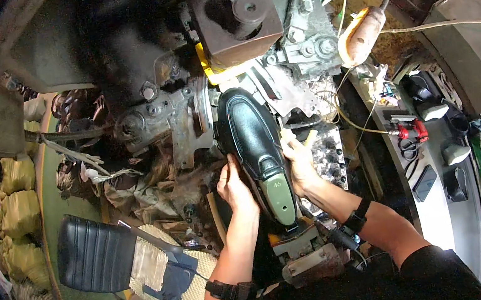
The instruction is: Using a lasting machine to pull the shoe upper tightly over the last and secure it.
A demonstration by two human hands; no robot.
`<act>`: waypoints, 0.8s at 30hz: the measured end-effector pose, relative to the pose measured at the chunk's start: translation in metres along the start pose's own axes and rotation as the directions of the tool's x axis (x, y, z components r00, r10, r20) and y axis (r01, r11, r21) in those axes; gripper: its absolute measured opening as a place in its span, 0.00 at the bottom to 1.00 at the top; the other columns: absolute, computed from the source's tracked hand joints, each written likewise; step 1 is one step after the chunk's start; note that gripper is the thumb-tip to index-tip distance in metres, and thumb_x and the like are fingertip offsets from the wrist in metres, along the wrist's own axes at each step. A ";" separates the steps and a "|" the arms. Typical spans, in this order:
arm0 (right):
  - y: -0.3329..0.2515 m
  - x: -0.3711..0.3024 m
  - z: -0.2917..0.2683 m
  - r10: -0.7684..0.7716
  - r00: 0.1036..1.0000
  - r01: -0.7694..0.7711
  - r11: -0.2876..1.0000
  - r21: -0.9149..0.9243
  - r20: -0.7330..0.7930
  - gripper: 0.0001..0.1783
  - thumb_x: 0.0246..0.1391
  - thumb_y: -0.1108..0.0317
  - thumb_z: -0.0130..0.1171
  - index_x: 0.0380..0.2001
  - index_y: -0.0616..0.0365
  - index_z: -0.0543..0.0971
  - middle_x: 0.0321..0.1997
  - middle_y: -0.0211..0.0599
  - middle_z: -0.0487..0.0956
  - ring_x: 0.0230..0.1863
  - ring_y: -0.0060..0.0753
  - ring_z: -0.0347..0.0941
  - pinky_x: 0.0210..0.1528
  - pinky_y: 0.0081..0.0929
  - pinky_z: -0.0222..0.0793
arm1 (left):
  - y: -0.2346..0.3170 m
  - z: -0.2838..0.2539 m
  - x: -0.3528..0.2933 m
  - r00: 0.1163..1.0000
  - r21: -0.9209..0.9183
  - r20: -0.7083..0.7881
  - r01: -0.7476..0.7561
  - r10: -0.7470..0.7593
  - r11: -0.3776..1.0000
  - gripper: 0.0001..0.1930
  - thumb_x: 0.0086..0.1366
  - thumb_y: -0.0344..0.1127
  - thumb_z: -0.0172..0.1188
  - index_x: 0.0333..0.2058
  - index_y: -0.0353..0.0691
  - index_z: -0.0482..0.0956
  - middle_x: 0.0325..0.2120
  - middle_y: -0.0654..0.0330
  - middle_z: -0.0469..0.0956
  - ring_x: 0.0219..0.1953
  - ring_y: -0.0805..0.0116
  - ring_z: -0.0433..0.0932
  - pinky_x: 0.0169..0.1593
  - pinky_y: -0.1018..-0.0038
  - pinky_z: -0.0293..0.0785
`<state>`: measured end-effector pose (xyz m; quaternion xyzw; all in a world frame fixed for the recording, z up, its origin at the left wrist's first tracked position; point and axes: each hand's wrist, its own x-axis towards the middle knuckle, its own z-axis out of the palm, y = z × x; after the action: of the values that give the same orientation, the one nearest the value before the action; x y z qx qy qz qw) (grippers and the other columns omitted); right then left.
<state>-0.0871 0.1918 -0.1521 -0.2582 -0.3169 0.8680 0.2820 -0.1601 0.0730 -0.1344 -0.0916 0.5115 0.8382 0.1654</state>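
Observation:
A black leather shoe upper (244, 125) is stretched over a green shoe last (279, 199), toe pointing away from me, under the head of a dark machine (237, 17). My left hand (234, 188) grips the shoe's left side, its fingers pressed along the lower edge. My right hand (300, 162) is closed on the right side near the opening. A pale yellow piece (310, 138) sticks out beside my right fingers; whether I hold it, I cannot tell. The shoe's underside is hidden. Both wrists carry black bands.
A metal arm with bolts (166, 121) flanks the shoe on the left. A lit lamp (362, 35) hangs at the upper right with loose cables. On the right, a bench (438, 212) bears a red tool (410, 130) and shoe parts. A black chair (94, 254) stands left, sacks (17, 216) beyond.

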 end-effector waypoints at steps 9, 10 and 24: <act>-0.006 -0.006 0.015 -0.005 1.000 0.007 0.998 0.055 -0.024 0.18 0.68 0.67 0.57 0.58 0.57 0.74 0.51 0.27 0.79 0.49 0.20 0.75 0.53 0.21 0.73 | -0.011 -0.001 0.011 1.000 0.034 0.006 -0.017 0.017 0.999 0.15 0.71 0.44 0.64 0.31 0.38 0.84 0.28 0.72 0.79 0.30 0.82 0.70 0.36 0.81 0.66; -0.007 -0.006 0.016 0.015 0.999 -0.011 0.993 0.114 -0.036 0.17 0.68 0.66 0.57 0.57 0.56 0.74 0.51 0.28 0.79 0.48 0.22 0.76 0.52 0.23 0.74 | -0.009 -0.001 0.009 1.000 0.041 0.005 -0.023 0.023 0.999 0.15 0.71 0.44 0.64 0.31 0.38 0.85 0.28 0.72 0.80 0.30 0.82 0.71 0.36 0.81 0.67; -0.013 -0.016 0.016 0.201 0.967 -0.235 0.941 0.242 0.155 0.17 0.69 0.60 0.54 0.57 0.52 0.77 0.55 0.29 0.81 0.56 0.28 0.74 0.66 0.35 0.66 | 0.017 0.009 -0.004 0.997 0.018 -0.009 0.074 -0.074 0.997 0.19 0.71 0.45 0.63 0.45 0.32 0.85 0.42 0.63 0.85 0.41 0.73 0.78 0.50 0.75 0.72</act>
<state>-0.0819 0.1837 -0.1279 -0.1965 -0.1880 0.9425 0.1943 -0.1621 0.0734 -0.1151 -0.1128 0.5160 0.8265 0.1950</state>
